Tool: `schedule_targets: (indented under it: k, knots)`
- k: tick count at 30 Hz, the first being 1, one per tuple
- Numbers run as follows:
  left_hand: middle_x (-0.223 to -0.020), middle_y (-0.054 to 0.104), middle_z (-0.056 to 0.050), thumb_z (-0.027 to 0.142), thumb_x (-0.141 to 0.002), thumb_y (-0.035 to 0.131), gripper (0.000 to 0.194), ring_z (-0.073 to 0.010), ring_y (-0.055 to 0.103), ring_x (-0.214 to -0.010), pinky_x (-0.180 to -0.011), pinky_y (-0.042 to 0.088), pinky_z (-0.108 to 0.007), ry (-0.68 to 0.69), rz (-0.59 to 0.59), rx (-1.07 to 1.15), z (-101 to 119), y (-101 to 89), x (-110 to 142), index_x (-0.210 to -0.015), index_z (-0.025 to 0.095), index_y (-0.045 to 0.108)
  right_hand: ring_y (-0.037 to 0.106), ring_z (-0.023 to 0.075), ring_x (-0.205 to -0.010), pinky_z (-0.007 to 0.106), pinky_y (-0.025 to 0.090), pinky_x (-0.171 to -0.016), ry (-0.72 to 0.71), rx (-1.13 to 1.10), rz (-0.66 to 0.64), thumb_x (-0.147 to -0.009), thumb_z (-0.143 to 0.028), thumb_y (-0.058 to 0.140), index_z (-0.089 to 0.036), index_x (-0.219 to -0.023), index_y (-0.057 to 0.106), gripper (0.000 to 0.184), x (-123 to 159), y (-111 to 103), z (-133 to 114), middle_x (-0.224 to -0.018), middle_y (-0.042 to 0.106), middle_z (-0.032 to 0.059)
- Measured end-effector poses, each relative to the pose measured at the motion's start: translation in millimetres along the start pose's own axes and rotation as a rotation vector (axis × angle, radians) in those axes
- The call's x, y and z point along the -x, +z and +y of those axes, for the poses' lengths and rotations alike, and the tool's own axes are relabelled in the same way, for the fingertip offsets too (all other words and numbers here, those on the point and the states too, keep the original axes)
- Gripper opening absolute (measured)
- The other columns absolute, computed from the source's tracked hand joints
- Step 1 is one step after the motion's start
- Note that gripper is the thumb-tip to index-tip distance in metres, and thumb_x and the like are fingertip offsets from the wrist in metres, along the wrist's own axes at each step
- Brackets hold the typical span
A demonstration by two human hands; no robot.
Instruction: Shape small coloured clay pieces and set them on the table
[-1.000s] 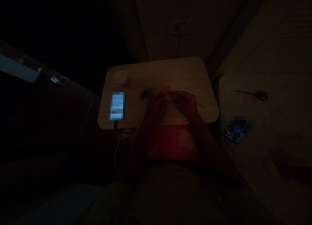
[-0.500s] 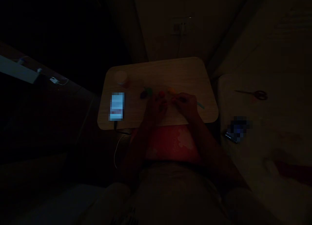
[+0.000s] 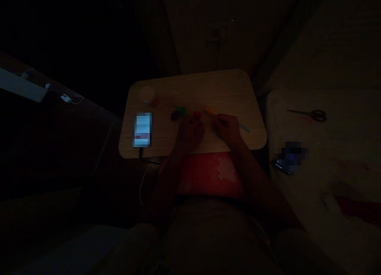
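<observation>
The scene is very dark. My left hand [image 3: 190,134] rests low over the small wooden table [image 3: 193,84], fingers curled, with a small red lump [image 3: 201,126] at the fingertips. My right hand [image 3: 228,128] is closed in a pinch beside it; whatever lies between its fingers is too dark to make out. Just beyond the hands sit a red ball [image 3: 197,114], a yellow-orange lump [image 3: 209,110], a green lump [image 3: 181,110] and a dark purple lump [image 3: 175,115], which look like modelling clay. A thin light-blue stick [image 3: 244,127] lies right of my right hand.
A lidded round tub [image 3: 148,95] stands at the table's back left. A lit phone [image 3: 142,130] with a cable is nearer. To the right, scissors [image 3: 317,115] and a dark blurred device [image 3: 288,159] lie on a pale surface. A red patterned object [image 3: 208,174] is below the front edge.
Both hands stay at nearly the same place, with only slight finger movement. The red lump by my left fingertips shows more brightly. The lumps and the stick have not visibly moved.
</observation>
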State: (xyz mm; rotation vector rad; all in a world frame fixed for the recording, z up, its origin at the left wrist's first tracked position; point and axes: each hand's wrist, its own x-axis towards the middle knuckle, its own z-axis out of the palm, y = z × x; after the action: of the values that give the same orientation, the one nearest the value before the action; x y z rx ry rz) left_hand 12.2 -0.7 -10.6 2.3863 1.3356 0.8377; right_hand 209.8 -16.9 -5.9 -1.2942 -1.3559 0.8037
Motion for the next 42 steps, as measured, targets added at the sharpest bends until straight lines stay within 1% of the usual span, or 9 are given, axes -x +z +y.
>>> schedule_targets:
  k: [13, 19, 24, 28, 30, 34, 37, 39, 42]
  knots:
    - [-0.112, 0.060, -0.012, 0.031, -0.096, 0.071, 0.019, -0.0265, 0.064, -0.103, -0.097, 0.057, -0.043, -0.022, -0.026, 0.007, 1.5, -2.0, -0.8, -0.111, 0.019, 0.075, 0.048, 0.0130, -0.052, 0.029, 0.035, -0.053, -0.024, -0.019, -0.069, -0.096, -0.048, 0.064, -0.022, -0.061, 0.058, 0.043, 0.3, -0.2, -1.5, -0.055, 0.056, -0.0017]
    - [-0.113, 0.061, -0.012, 0.031, -0.096, 0.072, 0.020, -0.0272, 0.065, -0.105, -0.099, 0.056, -0.045, -0.026, -0.036, 0.001, 2.1, -2.0, -1.0, -0.112, 0.019, 0.075, 0.046, 0.0123, -0.051, 0.029, 0.033, -0.053, -0.040, 0.010, -0.037, -0.097, -0.057, 0.064, -0.022, -0.058, 0.053, 0.053, -0.3, -1.3, -5.3, -0.053, 0.052, -0.0023]
    - [-0.114, 0.061, -0.012, 0.031, -0.096, 0.073, 0.021, -0.0268, 0.065, -0.104, -0.098, 0.056, -0.043, -0.035, -0.038, -0.005, 1.0, -1.0, -0.9, -0.113, 0.019, 0.075, 0.050, 0.0124, -0.049, 0.028, 0.037, -0.051, 0.023, -0.027, -0.024, -0.099, -0.057, 0.062, -0.022, -0.058, 0.057, 0.054, 0.7, -0.5, -7.2, -0.051, 0.055, -0.0016]
    - [-0.114, 0.061, -0.012, 0.031, -0.097, 0.071, 0.021, -0.0265, 0.065, -0.104, -0.097, 0.056, -0.043, -0.029, -0.032, 0.009, 1.4, -1.5, -0.7, -0.114, 0.019, 0.075, 0.051, 0.0133, -0.048, 0.028, 0.039, -0.051, 0.039, -0.046, -0.028, -0.097, -0.053, 0.064, -0.022, -0.073, 0.071, 0.040, 0.6, 1.6, -3.1, -0.054, 0.060, -0.0020]
    - [-0.115, 0.062, -0.013, 0.031, -0.097, 0.071, 0.022, -0.0273, 0.065, -0.105, -0.099, 0.056, -0.044, -0.020, -0.031, 0.017, 1.8, -2.1, -0.8, -0.115, 0.018, 0.075, 0.056, 0.0151, -0.053, 0.029, 0.042, -0.055, 0.024, -0.019, -0.030, -0.096, -0.051, 0.066, -0.022, -0.083, 0.078, 0.034, -0.5, 2.5, -0.4, -0.060, 0.065, -0.0006]
    - [-0.113, 0.062, -0.013, 0.031, -0.098, 0.070, 0.019, -0.0278, 0.065, -0.106, -0.100, 0.055, -0.045, -0.017, -0.033, 0.009, 1.8, -2.3, -0.9, -0.111, 0.019, 0.075, 0.070, 0.0218, -0.079, 0.034, 0.055, -0.077, -0.063, 0.025, 0.021, -0.096, -0.051, 0.065, -0.022, -0.087, 0.081, 0.034, -3.6, 2.5, 2.5, -0.084, 0.078, 0.0061]
    - [-0.113, 0.061, -0.013, 0.034, -0.099, 0.069, 0.019, -0.0271, 0.064, -0.103, -0.099, 0.055, -0.044, -0.023, -0.031, 0.010, 1.4, -1.7, -0.9, -0.107, 0.018, 0.075, 0.073, 0.0239, -0.095, 0.038, 0.056, -0.090, -0.138, 0.042, 0.025, -0.098, -0.048, 0.064, -0.024, -0.097, 0.083, 0.031, -4.6, 1.4, 3.1, -0.100, 0.081, 0.0085]
    - [-0.112, 0.061, -0.013, 0.035, -0.099, 0.069, 0.019, -0.0266, 0.064, -0.102, -0.098, 0.055, -0.044, -0.027, -0.029, 0.009, 1.0, -1.4, -0.9, -0.106, 0.018, 0.075, 0.073, 0.0237, -0.098, 0.039, 0.057, -0.091, -0.151, 0.034, 0.008, -0.100, -0.046, 0.061, -0.025, -0.110, 0.083, 0.032, -4.2, 1.1, 4.1, -0.107, 0.080, 0.0093]
    - [-0.110, 0.061, -0.012, 0.034, -0.099, 0.070, 0.018, -0.0264, 0.064, -0.102, -0.097, 0.055, -0.043, -0.025, -0.014, -0.001, 0.3, -1.2, -0.9, -0.106, 0.019, 0.076, 0.074, 0.0233, -0.089, 0.039, 0.059, -0.085, -0.111, -0.003, -0.007, -0.101, -0.044, 0.059, -0.024, -0.117, 0.082, 0.034, -3.1, 2.1, 6.7, -0.105, 0.081, 0.0099]
